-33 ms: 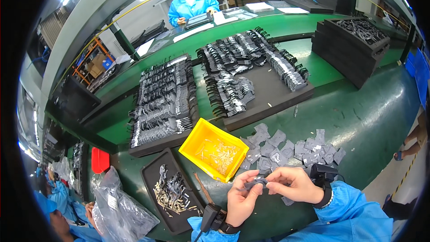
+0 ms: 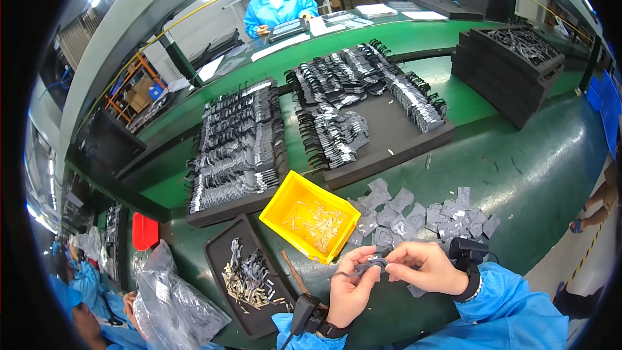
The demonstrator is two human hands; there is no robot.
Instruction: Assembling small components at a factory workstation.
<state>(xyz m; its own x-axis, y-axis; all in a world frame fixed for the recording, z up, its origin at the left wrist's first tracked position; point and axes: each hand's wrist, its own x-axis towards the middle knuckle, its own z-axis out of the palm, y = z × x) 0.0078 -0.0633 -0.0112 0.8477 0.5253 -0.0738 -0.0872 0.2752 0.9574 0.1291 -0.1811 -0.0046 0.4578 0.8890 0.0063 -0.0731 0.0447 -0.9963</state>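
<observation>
Both hands meet low in the head view, pinching one small dark grey moulded part (image 2: 374, 262) between them. My left hand (image 2: 350, 290) grips it with thumb and fingers from the left. From the right, my right hand (image 2: 429, 268) has thumb and fingertips closed on its other end. The fingers cover much of the part, so its full shape is hidden. Just beyond the hands, loose flat grey pieces (image 2: 403, 199) lie scattered on the green table. A yellow bin (image 2: 280, 209) with small cream-coloured strips in it stands to the left of them.
Left of my hands, a black tray (image 2: 215, 260) holds small grey and tan parts. Two foam trays (image 2: 414, 144) with rows of grey-black parts stand farther back. Stacked black trays (image 2: 492, 74) are at right; a plastic bag (image 2: 170, 298) is at left. A person (image 2: 277, 10) sits opposite.
</observation>
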